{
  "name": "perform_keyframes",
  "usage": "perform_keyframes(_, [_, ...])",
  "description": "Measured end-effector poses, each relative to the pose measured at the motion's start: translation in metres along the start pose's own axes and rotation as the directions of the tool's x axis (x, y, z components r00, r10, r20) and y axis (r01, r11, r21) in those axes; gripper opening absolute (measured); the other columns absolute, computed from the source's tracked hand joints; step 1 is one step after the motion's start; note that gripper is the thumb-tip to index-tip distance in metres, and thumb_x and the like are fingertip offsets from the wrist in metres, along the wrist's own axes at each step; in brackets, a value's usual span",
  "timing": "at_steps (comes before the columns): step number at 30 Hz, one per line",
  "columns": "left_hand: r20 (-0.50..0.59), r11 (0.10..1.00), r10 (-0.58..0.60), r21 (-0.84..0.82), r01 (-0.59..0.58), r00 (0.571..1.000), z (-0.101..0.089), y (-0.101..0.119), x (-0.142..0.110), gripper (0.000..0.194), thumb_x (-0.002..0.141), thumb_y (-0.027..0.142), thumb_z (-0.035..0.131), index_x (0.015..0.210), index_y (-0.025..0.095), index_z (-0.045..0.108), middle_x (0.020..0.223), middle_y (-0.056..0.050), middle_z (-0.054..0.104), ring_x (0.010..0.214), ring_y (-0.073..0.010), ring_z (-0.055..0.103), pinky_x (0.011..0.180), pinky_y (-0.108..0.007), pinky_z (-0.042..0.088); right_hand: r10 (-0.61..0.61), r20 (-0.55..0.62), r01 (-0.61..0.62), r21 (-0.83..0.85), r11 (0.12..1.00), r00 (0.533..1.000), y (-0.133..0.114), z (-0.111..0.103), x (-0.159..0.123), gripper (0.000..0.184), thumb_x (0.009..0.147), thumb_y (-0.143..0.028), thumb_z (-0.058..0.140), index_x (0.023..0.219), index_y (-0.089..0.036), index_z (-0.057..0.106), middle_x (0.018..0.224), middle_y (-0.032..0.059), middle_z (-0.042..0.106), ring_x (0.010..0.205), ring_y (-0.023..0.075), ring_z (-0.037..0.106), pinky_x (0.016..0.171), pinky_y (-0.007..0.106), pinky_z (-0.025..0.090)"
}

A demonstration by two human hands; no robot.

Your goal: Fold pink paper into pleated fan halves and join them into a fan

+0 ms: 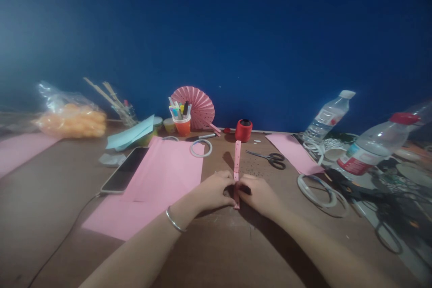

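Together, the left hand (219, 190) and right hand (254, 192) grip a pink strip (237, 159).

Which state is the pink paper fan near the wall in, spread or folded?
Spread. The fan shows its pleats opened out in a wide, rounded shape behind the cup of pens.

You wear a slim, silver-coloured bangle (173, 222) on your left wrist, just behind your left hand (218, 190). Its narrow band curves across the wrist with a pale metallic shine; any finer markings are too small to tell. Your forearms are bare, and your right hand (259, 193) and right wrist are bare too.
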State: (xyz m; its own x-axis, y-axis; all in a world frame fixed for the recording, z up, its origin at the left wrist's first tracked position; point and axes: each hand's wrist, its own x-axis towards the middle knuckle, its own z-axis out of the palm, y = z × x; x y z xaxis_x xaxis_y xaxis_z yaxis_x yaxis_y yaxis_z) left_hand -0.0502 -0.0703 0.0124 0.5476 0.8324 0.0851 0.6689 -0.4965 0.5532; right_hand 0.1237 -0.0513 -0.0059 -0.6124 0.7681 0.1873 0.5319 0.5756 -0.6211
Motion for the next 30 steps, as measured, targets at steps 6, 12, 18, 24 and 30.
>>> perform_keyframes(6, [0.020, 1.000, 0.002, -0.026, -0.002, 1.000, -0.002, 0.002, 0.000, 0.032, 0.061, 0.043, 0.067, 0.080, 0.018, 0.060, 0.084, -0.002, 0.054, 0.082, -0.0176, 0.049, 0.068, -0.026, 0.036, 0.011, 0.011, -0.011, -0.020, 1.000, 1.000, -0.002, -0.001, 0.000, 0.012, 0.071, -0.010, 0.051, 0.068, -0.019, 0.059, 0.076, 0.0001, 0.057, 0.073, 0.0132, 0.052, 0.067, 0.022, 0.036])
perform_keyframes(12, [0.025, 0.999, 0.003, -0.043, -0.001, 1.000, -0.003, 0.003, -0.001, 0.033, 0.062, 0.044, 0.065, 0.082, 0.018, 0.061, 0.085, -0.003, 0.054, 0.083, -0.0182, 0.049, 0.070, -0.027, 0.036, 0.004, 0.014, -0.004, -0.024, 1.000, 1.000, -0.002, -0.001, 0.000, 0.013, 0.071, -0.009, 0.051, 0.068, -0.018, 0.059, 0.075, 0.0002, 0.056, 0.072, 0.0128, 0.052, 0.066, 0.022, 0.036])
perform_keyframes(18, [0.038, 0.999, 0.002, -0.044, -0.001, 0.999, -0.004, 0.002, -0.002, 0.036, 0.062, 0.045, 0.066, 0.087, 0.020, 0.061, 0.087, -0.003, 0.055, 0.084, -0.0191, 0.049, 0.072, -0.027, 0.036, 0.007, -0.007, -0.007, -0.026, 1.000, 1.000, -0.002, 0.002, -0.001, 0.012, 0.070, -0.010, 0.051, 0.066, -0.018, 0.059, 0.074, 0.0000, 0.056, 0.070, 0.0121, 0.051, 0.065, 0.021, 0.035])
perform_keyframes(24, [0.022, 0.999, -0.017, -0.050, 0.018, 1.000, -0.004, 0.006, -0.002, 0.036, 0.061, 0.042, 0.067, 0.089, 0.020, 0.059, 0.091, -0.004, 0.055, 0.087, -0.0202, 0.049, 0.074, -0.029, 0.037, 0.164, -0.066, -0.165, -0.020, 0.986, 0.984, 0.001, 0.008, 0.003, 0.007, 0.064, -0.013, 0.055, 0.066, -0.019, 0.052, 0.063, -0.0032, 0.053, 0.058, 0.0105, 0.047, 0.054, 0.019, 0.030])
perform_keyframes(30, [-0.007, 0.992, -0.062, -0.111, 0.061, 0.998, -0.006, 0.012, -0.005, 0.040, 0.060, 0.030, 0.069, 0.097, 0.022, 0.054, 0.096, -0.001, 0.057, 0.086, -0.0186, 0.052, 0.071, -0.026, 0.040, 0.214, -0.039, -0.215, -0.006, 0.977, 0.976, 0.001, 0.004, 0.011, 0.013, 0.060, -0.017, 0.056, 0.061, -0.019, 0.044, 0.056, -0.0054, 0.048, 0.051, 0.0088, 0.040, 0.049, 0.019, 0.025])
